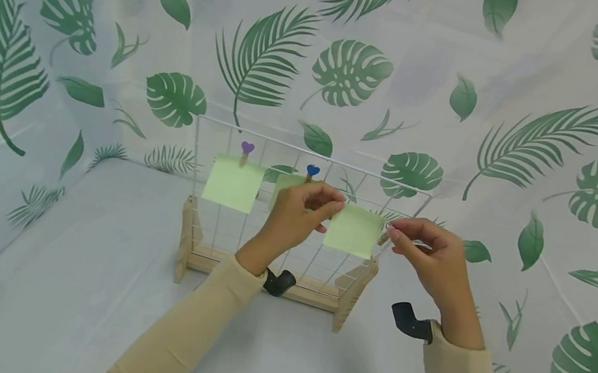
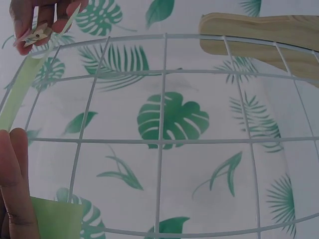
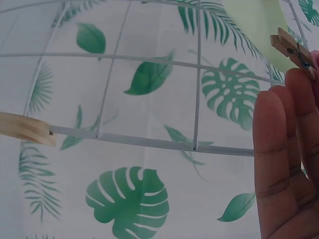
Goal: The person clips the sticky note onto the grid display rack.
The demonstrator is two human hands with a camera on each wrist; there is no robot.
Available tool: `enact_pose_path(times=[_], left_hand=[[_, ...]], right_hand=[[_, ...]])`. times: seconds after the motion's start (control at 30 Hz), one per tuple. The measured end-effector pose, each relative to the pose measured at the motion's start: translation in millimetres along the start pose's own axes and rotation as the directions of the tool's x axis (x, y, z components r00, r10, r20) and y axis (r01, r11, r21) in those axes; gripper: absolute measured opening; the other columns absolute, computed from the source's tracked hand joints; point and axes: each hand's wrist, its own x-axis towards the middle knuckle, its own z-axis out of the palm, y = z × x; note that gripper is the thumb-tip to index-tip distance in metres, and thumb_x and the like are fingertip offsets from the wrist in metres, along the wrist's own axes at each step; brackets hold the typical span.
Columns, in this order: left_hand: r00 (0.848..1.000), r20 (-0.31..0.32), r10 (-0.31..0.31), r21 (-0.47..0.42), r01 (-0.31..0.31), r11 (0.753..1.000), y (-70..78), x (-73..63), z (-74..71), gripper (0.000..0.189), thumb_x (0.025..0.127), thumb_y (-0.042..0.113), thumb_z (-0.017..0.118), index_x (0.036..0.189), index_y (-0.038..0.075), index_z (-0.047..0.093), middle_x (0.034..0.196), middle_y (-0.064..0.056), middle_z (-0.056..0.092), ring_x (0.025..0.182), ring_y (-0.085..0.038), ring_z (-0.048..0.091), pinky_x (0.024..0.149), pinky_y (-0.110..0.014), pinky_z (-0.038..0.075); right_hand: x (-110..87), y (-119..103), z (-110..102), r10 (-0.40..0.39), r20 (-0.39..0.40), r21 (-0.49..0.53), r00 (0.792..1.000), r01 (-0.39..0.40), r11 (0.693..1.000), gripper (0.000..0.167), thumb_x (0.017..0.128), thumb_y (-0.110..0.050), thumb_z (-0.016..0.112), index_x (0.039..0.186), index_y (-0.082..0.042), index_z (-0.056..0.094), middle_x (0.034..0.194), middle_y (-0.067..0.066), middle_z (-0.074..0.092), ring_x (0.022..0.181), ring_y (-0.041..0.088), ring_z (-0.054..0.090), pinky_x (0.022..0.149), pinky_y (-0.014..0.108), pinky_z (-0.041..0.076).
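Observation:
A wire grid panel [image 1: 275, 255] stands upright in a wooden base. In front of it, my left hand [image 1: 297, 216] pinches the upper left corner of a light green paper note [image 1: 353, 232]. At the note's right edge, my right hand [image 1: 430, 255] pinches a small wooden clothespin [image 3: 294, 50]. In the right wrist view the clothespin's tip overlaps the note. A second green note [image 1: 233, 183] hangs at the grid's left under a clothespin with a purple heart [image 1: 247, 147]. Behind my left hand, another note [image 1: 287, 186] hangs partly hidden under a clothespin with a blue heart [image 1: 312, 170].
The wooden base [image 1: 260, 279] rests on a white-covered table [image 1: 85, 256]. A white cloth with green leaves [image 1: 422, 88] hangs behind and at the sides. Black curved pieces [image 1: 409, 322] stick out from both sleeve cuffs.

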Motion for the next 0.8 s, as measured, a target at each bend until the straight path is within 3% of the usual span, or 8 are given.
enact_pose_path(times=[0.3,0.57,0.8], left_hand=[[0.998,-0.06,0.001,-0.001,-0.001,1.0,-0.7,2.8,7.6,0.012,0.104,0.009,0.075,0.111,0.001,0.079,0.1,-0.013,0.079,0.077,-0.016,0.072,0.063,-0.03,0.064],[0.995,-0.097,-0.014,-0.001,0.014,1.0,-0.1,3.8,10.9,0.012,0.104,0.011,0.075,0.111,0.002,0.079,0.098,-0.014,0.08,0.075,-0.02,0.074,0.062,-0.028,0.063],[0.991,-0.135,0.0,-0.006,-0.001,1.0,0.4,7.3,14.0,0.013,0.103,0.012,0.077,0.111,0.002,0.081,0.096,-0.014,0.081,0.069,-0.015,0.072,0.062,-0.028,0.063]], right_hand=[[10.2,-2,0,-0.071,-0.08,-0.041,0.994,0.068,0.997,0.013,0.096,0.01,0.074,0.108,0.01,0.076,0.094,-0.022,0.072,0.081,0.002,0.068,0.076,0.012,0.057],[16.4,-4,1,-0.135,-0.085,-0.053,0.987,0.13,0.99,0.015,0.094,0.015,0.073,0.108,0.01,0.076,0.096,-0.021,0.072,0.084,0.0,0.067,0.073,0.011,0.057],[21.9,-6,5,-0.192,-0.133,-0.091,0.972,0.181,0.979,0.013,0.101,-0.001,0.075,0.109,0.009,0.077,0.1,0.0,0.077,0.083,0.001,0.065,0.066,0.012,0.056]])
